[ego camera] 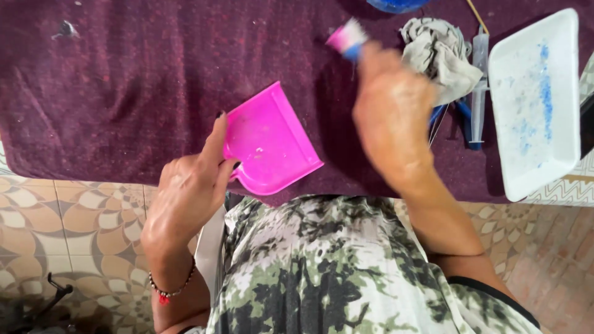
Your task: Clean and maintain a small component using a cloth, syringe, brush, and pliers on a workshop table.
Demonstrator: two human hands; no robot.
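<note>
Gripping one pink dustpan (270,141): left hand (189,192) | right hand (393,108) clenching one brush (348,38)

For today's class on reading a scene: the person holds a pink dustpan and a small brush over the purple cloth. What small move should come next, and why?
Probably lower the brush in the right hand toward the dustpan, which the left hand holds at the near edge of the cloth. The brush is raised and apart from the pan.

Brush (348,38) motion-blurred; handle hidden inside right hand (393,111). Blue object (396,5) cut by top edge. White tray (535,102) hides bench (124,80) corner.
</note>
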